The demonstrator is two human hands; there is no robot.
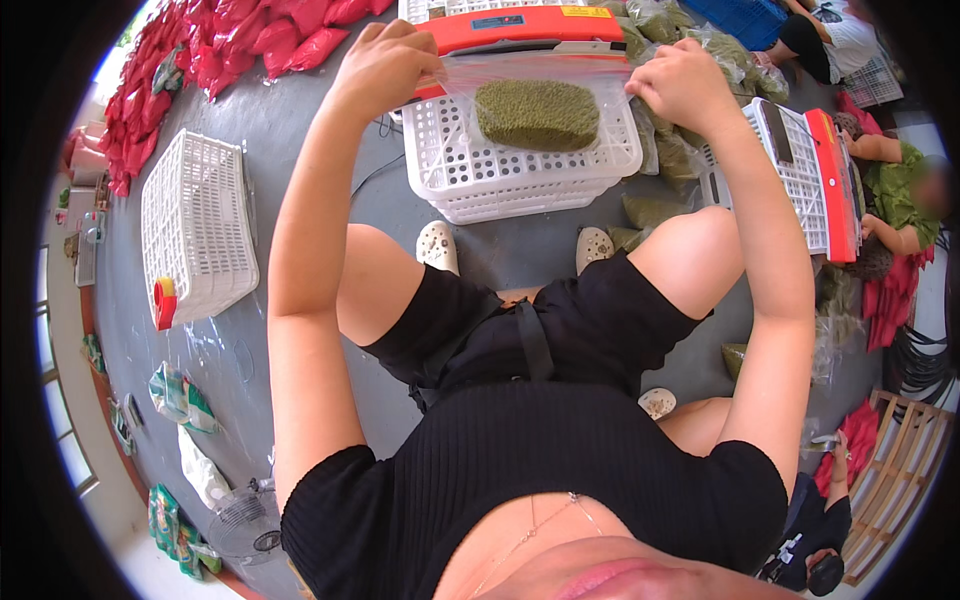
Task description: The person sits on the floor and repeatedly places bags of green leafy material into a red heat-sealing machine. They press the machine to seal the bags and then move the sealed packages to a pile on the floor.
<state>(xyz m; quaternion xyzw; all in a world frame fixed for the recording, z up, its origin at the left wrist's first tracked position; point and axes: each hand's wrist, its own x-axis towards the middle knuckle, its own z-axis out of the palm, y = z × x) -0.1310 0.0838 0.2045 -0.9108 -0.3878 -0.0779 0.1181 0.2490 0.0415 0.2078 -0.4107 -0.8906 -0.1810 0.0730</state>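
Note:
A clear plastic bag (pixel 537 116) filled with green peppercorn-like grains lies on an upturned white plastic crate (pixel 517 180). My left hand (pixel 386 69) pinches the left corner of its flat upper edge. At the opposite corner, my right hand (pixel 682 84) grips the film between thumb and fingers. Stretched between both hands, the bag's mouth lies along the front of a red impulse heat sealer (pixel 532 28). The sealer's dark bar runs just beyond the film.
Red filled bags (pixel 247 37) are heaped at the far left. Another white crate (pixel 199 225) stands on the left, a tape roll (pixel 163 300) at its end. Filled clear bags (pixel 660 150) lie at right, near a co-worker (pixel 900 187) with a second red sealer (pixel 831 184). A fan (pixel 244 525) stands lower left.

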